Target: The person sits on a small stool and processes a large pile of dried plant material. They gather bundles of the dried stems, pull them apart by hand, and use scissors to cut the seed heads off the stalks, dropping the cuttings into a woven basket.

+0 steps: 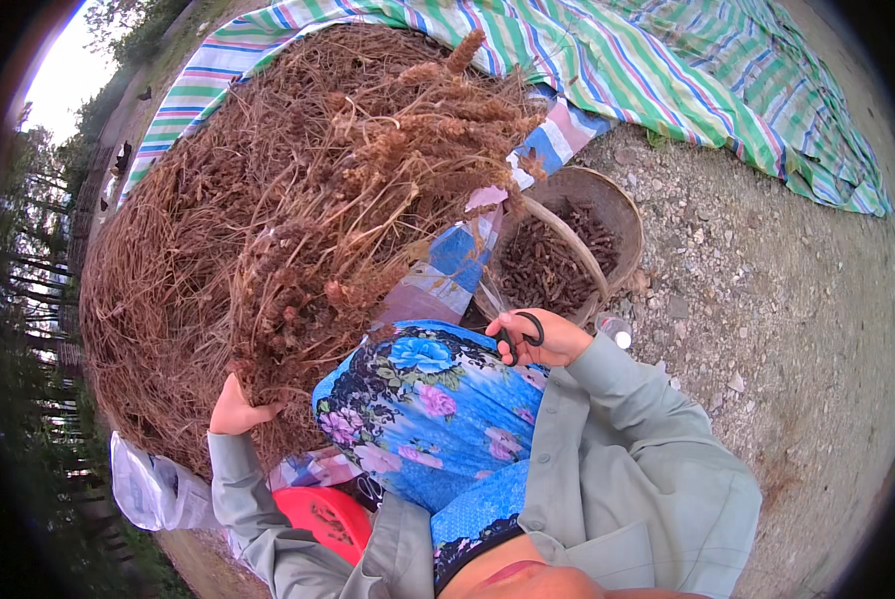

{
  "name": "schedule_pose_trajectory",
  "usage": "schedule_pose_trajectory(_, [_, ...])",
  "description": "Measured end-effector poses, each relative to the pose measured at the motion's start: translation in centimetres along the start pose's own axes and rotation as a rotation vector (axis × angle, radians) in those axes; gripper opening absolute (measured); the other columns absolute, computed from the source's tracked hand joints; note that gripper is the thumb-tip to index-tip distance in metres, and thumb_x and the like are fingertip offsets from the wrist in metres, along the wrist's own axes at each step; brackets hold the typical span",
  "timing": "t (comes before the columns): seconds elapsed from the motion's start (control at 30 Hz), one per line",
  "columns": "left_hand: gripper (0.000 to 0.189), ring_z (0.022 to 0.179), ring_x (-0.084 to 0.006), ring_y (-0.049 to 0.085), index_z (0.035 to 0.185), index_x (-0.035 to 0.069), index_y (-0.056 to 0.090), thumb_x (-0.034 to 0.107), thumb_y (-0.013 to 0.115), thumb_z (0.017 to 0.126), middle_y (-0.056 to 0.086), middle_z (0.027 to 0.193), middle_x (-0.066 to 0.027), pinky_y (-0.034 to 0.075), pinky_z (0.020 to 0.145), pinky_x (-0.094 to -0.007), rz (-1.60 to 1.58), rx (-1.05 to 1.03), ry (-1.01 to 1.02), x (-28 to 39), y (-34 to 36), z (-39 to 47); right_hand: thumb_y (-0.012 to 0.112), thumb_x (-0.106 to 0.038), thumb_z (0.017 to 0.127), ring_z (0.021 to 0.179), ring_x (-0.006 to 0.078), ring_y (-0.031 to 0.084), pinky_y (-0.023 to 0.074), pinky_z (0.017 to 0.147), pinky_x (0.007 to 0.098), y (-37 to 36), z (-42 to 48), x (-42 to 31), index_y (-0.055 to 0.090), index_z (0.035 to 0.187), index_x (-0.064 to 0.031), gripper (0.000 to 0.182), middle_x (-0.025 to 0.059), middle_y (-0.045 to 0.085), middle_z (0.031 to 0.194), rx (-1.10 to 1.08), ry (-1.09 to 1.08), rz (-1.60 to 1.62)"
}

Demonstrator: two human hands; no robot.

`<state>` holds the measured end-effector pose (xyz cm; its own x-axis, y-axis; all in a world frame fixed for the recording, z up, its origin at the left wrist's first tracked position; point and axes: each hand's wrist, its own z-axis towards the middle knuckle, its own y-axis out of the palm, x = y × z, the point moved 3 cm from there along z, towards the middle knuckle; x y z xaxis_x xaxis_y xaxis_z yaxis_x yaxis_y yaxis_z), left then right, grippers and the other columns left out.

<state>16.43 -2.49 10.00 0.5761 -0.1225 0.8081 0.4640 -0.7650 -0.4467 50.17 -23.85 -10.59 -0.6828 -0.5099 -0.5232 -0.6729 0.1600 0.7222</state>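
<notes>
A large heap of dried brown plants (178, 254) with seed heads fills the left and middle of the head view. My left hand (244, 410) grips dried stalks at the heap's near edge, its fingers partly hidden among them. In my right hand (534, 337) is a pair of scissors with black handles (534, 328); the blades point away from me, towards a woven basket (631, 232) with an arched handle. Cut brown seed heads (556, 258) lie inside this basket. Whether the scissor blades are apart is hard to tell.
Striped plastic sheeting (687, 82) borders the heap's far side, and a checked sheet (447, 266) runs between heap and basket. A clear plastic bottle (614, 329) lies by the basket. Near my left arm are a red plastic item (328, 517) and a plastic bag (151, 487). Gravel (740, 299) covers the right.
</notes>
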Motion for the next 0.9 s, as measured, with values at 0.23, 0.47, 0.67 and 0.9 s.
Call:
schedule_pose_trajectory(0.23, [0.033,0.074,-0.0101,0.055,0.092,-0.002,0.059,-0.002,0.069,0.061,0.061,0.082,-0.0019,0.046,0.067,-0.0268,-0.008,-0.018,-0.021,-0.1,0.1,0.3,0.047,-0.042,0.096,0.076,0.0147,0.061,0.049,0.066,0.0276,-0.2,-1.1,0.3,0.054,0.113,-0.0047,0.041,0.0043,0.061,0.084,-0.138,0.038,0.03])
schedule_pose_trajectory(0.47, [0.033,0.076,-0.01,0.056,0.093,-0.002,0.06,-0.002,0.07,0.062,0.063,0.084,-0.0024,0.047,0.069,-0.0268,0.027,-0.039,-0.029,-0.3,0.2,0.5,0.048,-0.048,0.094,0.076,0.0144,0.059,0.0493,0.067,0.028,-1.0,-0.6,-0.2,0.055,0.112,-0.0048,0.047,0.004,0.06,0.082,-0.113,-0.045,0.121])
schedule_pose_trajectory(0.67, [0.034,0.079,-0.01,0.056,0.094,-0.002,0.06,-0.003,0.069,0.061,0.063,0.085,-0.0029,0.047,0.071,-0.0265,0.01,-0.059,-0.04,-0.4,0.4,0.7,0.053,-0.047,0.092,0.07,0.0122,0.057,0.0468,0.058,0.0233,-1.1,0.1,-0.3,0.057,0.107,-0.0047,0.046,0.0023,0.059,0.078,-0.007,-0.064,0.173])
schedule_pose_trajectory(0.9, [0.038,0.081,-0.0125,0.056,0.098,-0.003,0.06,-0.002,0.068,0.061,0.063,0.09,-0.0047,0.047,0.076,-0.0287,0.103,-0.066,0.006,-0.2,0.4,0.9,0.054,-0.046,0.092,0.062,0.0089,0.053,0.0377,0.044,0.0186,-0.9,0.5,-0.4,0.057,0.104,-0.0041,0.044,0.0004,0.055,0.072,0.102,-0.088,0.184])
